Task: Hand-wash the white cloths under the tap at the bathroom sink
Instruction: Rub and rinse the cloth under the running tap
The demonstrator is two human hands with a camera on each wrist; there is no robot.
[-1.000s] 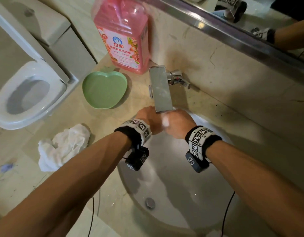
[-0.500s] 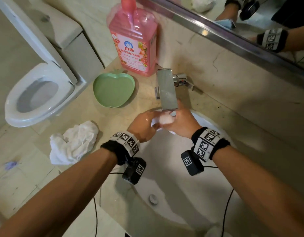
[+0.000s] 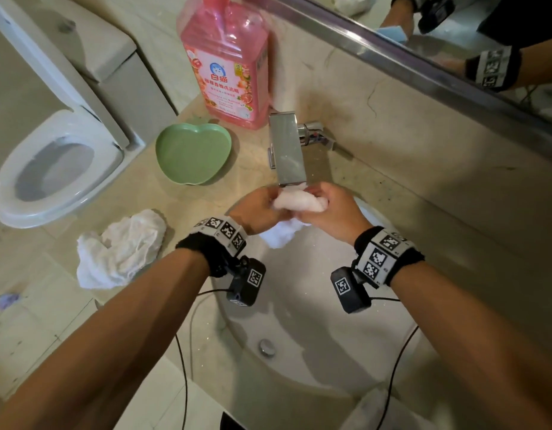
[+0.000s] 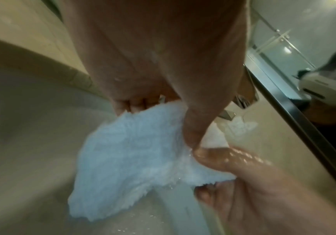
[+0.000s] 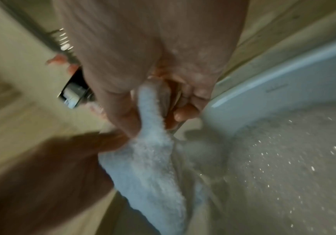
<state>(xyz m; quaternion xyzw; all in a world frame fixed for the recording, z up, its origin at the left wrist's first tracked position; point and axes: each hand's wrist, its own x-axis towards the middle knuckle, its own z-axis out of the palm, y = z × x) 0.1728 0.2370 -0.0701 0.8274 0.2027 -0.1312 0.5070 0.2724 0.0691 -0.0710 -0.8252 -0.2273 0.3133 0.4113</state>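
Both hands hold one wet white cloth [image 3: 295, 204] just under the spout of the flat chrome tap [image 3: 287, 150], over the white sink [image 3: 315, 342]. My left hand [image 3: 258, 208] grips its left end, fingers and thumb pinching the cloth [image 4: 135, 152]. My right hand [image 3: 332, 207] grips the right end, and the cloth [image 5: 153, 159] hangs down from its curled fingers. Part of the cloth droops below the hands into the basin. A second crumpled white cloth [image 3: 121, 248] lies on the counter to the left of the sink.
A pink detergent bottle [image 3: 226, 62] stands at the wall behind a green apple-shaped dish [image 3: 192, 153]. A toilet [image 3: 54, 169] sits left of the counter. The mirror edge [image 3: 423, 66] runs above the tap. The drain plug [image 3: 266, 347] sits low in the basin.
The hands have drawn slightly apart and toward me from under the spout, so the cloth now shows stretched between them, with more of it hanging below.
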